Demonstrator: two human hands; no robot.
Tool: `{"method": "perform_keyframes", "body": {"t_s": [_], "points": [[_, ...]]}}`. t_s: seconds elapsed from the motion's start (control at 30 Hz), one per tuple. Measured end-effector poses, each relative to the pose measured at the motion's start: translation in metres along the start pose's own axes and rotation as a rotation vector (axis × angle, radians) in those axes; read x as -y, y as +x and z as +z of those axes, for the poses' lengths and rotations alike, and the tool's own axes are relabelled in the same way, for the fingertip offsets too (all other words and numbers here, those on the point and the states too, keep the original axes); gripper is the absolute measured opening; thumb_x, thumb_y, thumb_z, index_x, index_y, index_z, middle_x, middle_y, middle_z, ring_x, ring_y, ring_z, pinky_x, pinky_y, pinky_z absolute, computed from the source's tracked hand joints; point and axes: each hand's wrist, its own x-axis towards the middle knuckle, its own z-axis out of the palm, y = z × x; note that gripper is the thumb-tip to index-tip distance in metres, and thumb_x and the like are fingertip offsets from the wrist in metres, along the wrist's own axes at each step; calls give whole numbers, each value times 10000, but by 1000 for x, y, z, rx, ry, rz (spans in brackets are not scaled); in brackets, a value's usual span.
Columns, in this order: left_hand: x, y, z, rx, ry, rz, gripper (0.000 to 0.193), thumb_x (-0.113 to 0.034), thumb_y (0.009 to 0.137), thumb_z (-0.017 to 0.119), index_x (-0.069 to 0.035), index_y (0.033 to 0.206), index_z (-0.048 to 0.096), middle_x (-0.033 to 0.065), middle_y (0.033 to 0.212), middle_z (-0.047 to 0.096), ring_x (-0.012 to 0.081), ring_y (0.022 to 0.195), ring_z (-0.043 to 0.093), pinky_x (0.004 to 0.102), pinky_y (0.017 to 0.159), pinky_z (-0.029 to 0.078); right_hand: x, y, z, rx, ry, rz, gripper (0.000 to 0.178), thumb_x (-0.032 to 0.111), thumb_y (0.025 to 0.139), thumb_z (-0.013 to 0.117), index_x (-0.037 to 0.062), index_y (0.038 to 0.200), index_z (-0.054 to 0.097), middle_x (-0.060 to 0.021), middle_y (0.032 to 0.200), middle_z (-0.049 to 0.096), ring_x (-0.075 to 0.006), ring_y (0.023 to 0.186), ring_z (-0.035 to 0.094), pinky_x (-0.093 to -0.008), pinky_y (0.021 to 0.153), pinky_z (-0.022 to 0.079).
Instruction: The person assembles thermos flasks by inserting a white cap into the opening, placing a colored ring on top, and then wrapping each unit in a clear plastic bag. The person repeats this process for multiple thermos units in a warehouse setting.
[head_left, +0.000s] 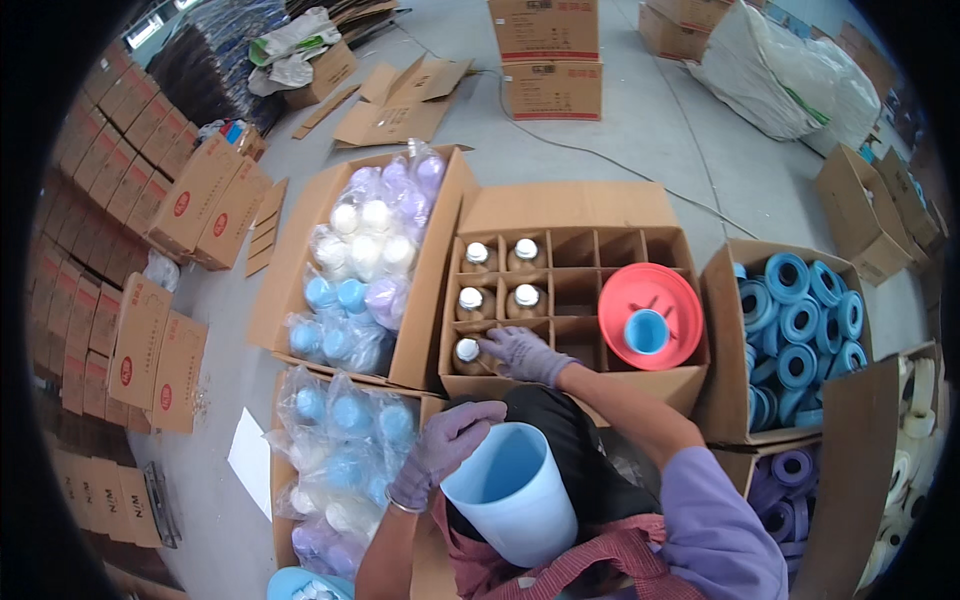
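My right hand [530, 356], in a grey-purple glove, reaches over the front of a divided carton [573, 383]. Its fingers are stretched out, and the tips meet or nearly meet a silver-capped clear bottle [467, 357] in the front left compartment. Several similar bottles stand upright behind that one. My left hand [450, 448], gloved alike, is closed beside the rim of a light blue open-topped container [530, 515]. Whatever its fingers hold, if anything, is hidden. The container leans in my lap against a red checked cloth [590, 565].
A red round dish [675, 300] with a small blue cup [646, 332] lies on the carton's right side. Cartons of bagged blue, white and purple parts [365, 240] stand left; blue ring-topped parts [797, 320] fill one at right. A cable [600, 160] crosses the floor beyond.
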Motion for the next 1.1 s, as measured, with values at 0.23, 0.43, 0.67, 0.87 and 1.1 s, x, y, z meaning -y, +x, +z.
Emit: {"method": "perform_keyframes", "body": {"t_s": [0.23,0.43,0.67,0.87,1.1], "points": [[69,-5,-59,-728,-375,28,306,-140,959,599,38,1206,624,153,1135,643,259,1047,641,355,967,517,12,85,84,15,-122,-216,175,232,849,573,133,932,691,-130,989,632,-310,927,648,-468,713,545],[273,32,-185,19,-692,74,468,-393,970,461,-66,1301,510,111,1319,514,373,1114,560,594,982,473,25,80,-13,-409,63,-238,425,346,740,692,124,1086,586,-159,1062,506,-333,986,540,-448,829,445],[79,104,-71,199,-1200,-68,663,-470,931,613,-66,1430,450,146,1369,562,383,1294,478,507,1081,395,68,-11,-163,-481,-9,-259,636,332,723,699,66,1273,521,-182,1177,498,-371,1103,515,-524,942,394],[11,100,-55,-5,-832,45,643,-442,930,621,-62,1422,458,147,1361,567,373,1268,502,490,1060,419,86,-45,-180,-747,-53,-536,488,370,739,696,75,1110,581,-181,1106,522,-355,1048,536,-495,881,407],[-52,101,-66,-69,-481,253,620,-410,929,629,-58,1412,466,148,1351,573,361,1237,530,469,1034,446,82,-95,-168,-658,34,-620,508,248,816,673,68,1272,540,-193,1200,525,-384,1081,546,-511,940,419]]}}
